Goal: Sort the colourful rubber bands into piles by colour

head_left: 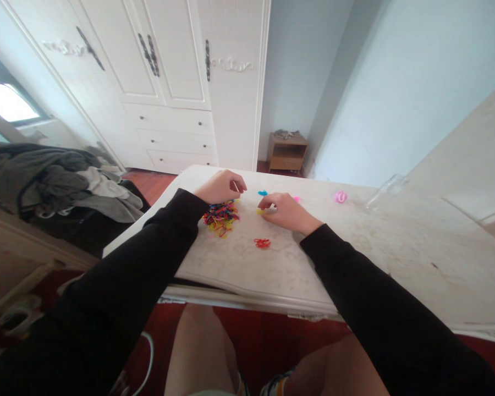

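Observation:
A heap of mixed-colour small rubber bands (221, 220) lies on the white tabletop, partly under my left hand (223, 187). That hand's fingers are curled; a thin pale sliver shows between them, too small to name. To its right, my right hand (287, 212) has its thumb and fingers drawn together at some yellow rubber bands (260, 211), and its fingertips appear to pinch one. A small red rubber band pile (262, 243) sits nearer to me. Blue rubber bands (263, 193) lie just beyond the right hand, and pink ones (296, 199) are partly hidden behind it.
Farther right on the tabletop (396, 253) are a round pink item (340, 197) and a clear plastic container or bag (385, 190). Grey clothes (86, 181) are heaped at left. A white wardrobe (169, 55) and small wooden cabinet (287, 151) stand beyond the table.

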Demonstrator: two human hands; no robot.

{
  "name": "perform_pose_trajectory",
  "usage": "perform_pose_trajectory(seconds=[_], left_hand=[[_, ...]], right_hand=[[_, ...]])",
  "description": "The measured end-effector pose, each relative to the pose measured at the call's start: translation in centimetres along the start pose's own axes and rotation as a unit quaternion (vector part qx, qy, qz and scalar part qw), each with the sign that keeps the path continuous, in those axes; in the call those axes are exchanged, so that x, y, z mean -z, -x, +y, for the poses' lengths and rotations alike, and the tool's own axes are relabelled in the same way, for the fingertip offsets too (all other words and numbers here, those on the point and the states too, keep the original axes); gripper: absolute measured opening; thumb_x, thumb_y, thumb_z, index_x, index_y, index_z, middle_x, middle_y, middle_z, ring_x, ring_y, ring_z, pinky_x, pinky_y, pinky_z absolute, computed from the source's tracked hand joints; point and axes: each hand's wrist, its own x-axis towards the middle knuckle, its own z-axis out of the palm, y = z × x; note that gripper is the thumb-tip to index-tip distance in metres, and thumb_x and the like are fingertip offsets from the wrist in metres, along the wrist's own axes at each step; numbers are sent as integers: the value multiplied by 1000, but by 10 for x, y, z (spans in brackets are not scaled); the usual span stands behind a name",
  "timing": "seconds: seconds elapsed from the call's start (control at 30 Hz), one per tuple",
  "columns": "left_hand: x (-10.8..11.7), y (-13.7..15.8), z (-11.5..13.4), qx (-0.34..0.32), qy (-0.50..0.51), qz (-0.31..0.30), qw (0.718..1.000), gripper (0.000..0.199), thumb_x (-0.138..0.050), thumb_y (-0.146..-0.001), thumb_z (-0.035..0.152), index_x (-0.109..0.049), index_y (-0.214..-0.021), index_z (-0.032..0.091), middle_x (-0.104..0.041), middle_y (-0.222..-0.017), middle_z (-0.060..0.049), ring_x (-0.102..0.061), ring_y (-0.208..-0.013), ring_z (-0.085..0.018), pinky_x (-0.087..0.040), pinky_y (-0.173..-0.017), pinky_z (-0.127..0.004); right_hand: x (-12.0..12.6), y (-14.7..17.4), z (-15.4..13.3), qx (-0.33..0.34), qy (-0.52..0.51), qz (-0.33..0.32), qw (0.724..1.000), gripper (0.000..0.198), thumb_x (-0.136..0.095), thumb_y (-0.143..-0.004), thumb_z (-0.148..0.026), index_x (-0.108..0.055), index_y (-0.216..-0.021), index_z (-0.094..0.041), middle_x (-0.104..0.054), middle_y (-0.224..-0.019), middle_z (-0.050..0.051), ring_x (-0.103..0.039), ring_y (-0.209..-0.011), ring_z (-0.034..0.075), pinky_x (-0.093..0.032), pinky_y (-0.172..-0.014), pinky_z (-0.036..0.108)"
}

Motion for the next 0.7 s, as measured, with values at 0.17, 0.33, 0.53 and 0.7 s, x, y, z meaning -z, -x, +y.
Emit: perform_pose_trajectory(seconds=[0.17,0.33,0.53,0.7], left_hand=[[2,0,-6,4,-31,3,1000,22,-66,-65,13,-79,-83,16,-78,-79,-4,-71,-70,-16,-52,-62,-23],[3,0,-11,4,-38,10,999,21,-68,-63,12,-79,-79,19,-77,-73,-2,-71,-70,-17,-53,-63,-24],[2,-1,-13,28,-44,0,999,22,-70,-61,10,-80,-79,19,-77,-73,-2,-72,-70,-18,-53,-64,-25],[4,1,-8,28,-68,12,997,25,-71,-62,9,-81,-83,18,-73,-66,-1,-68,-61,-15,-53,-64,-25]], right_hand=[[-2,-1,1,11,-10,3,1000,19,-65,-82,-5,-77,-93,-16,-79,-93,7,-70,-87,19,-51,-82,31],[-1,-1,0,15,-7,13,1000,17,-67,-81,-6,-76,-92,-16,-78,-94,7,-70,-88,20,-50,-82,31],[0,-1,0,24,-3,39,999,16,-66,-82,-6,-76,-91,-14,-76,-91,9,-68,-87,20,-49,-82,31],[-1,-2,0,23,-5,38,999,17,-65,-82,-6,-76,-91,-13,-75,-91,9,-67,-86,19,-49,-83,31]])
